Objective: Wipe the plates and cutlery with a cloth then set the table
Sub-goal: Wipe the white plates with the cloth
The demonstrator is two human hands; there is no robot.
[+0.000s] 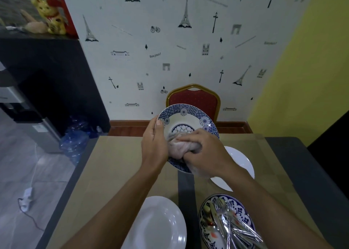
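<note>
Left hand [154,144] grips blue-patterned plate [186,116] rim, tilted above table [117,163]; right hand [205,150] clutches cloth [179,148] against it.

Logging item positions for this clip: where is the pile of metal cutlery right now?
Head view: the silver metal cutlery lies heaped on the blue floral-patterned plate, near right on the table, right of a plain round white plate.

Left hand [154,146] grips blue-patterned plate [186,117]; right hand [204,152] presses cloth [181,145] onto it.
</note>
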